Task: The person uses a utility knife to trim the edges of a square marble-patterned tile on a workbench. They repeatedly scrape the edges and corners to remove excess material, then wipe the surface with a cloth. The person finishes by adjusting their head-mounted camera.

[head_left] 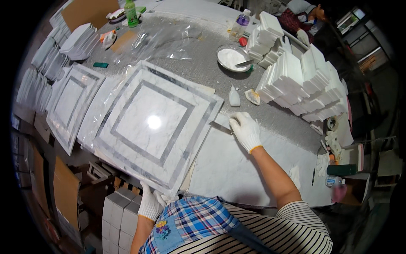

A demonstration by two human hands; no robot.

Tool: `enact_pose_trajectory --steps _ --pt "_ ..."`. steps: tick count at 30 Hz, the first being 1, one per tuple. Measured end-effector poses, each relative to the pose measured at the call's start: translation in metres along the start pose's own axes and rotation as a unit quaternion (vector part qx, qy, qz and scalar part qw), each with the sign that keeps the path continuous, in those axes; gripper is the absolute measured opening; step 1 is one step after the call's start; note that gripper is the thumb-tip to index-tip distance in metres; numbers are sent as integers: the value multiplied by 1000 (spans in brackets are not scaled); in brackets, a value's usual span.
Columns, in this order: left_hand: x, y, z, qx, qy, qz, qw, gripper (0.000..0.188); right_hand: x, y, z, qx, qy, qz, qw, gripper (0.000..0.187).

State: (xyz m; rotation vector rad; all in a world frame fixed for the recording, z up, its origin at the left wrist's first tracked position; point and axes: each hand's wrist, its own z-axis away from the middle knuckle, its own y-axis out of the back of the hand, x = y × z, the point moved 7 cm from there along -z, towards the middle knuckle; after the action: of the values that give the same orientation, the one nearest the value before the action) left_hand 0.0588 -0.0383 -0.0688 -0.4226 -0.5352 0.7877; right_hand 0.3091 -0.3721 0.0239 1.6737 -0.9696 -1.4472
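Note:
In front of me lies a square white marble panel [146, 116] with grey inlaid frames and a polished face. My left hand [150, 204], in a white knit glove, grips the panel's near edge; some fingers are hidden beneath it. Also gloved, my right hand [246, 132] is closed around a flat metal scraper [221, 127]. The scraper's blade meets the panel's right edge. Below that hand, a plain pale slab [237, 163] covers the worktop. A small white bottle [234, 96] and a whitish lump with a yellowish stain [252, 97] lie beyond the right hand.
A metal bowl of white powder [231, 58] holds a spatula. Stacked white tiles [292, 76] rise at the right, more [80, 42] at far left. Another inlaid panel [74, 103] lies left. Clear plastic film [165, 42] is crumpled behind. A person [302, 21] works at the back right.

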Motion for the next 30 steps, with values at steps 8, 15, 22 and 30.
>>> enact_pose_trajectory --steps 8,15,22,30 --pt "3 2 -7 -16 -29 22 999 104 41 20 -129 124 -35 -18 991 29" --pt "8 -7 4 22 -59 -9 998 101 35 -7 -154 -38 -99 121 987 47" --pt "0 -1 -4 51 36 51 997 104 37 -20 -104 -93 -42 209 972 66" --pt "8 -18 7 -20 -5 3 1000 94 10 -25 -53 -45 -72 -267 960 40"
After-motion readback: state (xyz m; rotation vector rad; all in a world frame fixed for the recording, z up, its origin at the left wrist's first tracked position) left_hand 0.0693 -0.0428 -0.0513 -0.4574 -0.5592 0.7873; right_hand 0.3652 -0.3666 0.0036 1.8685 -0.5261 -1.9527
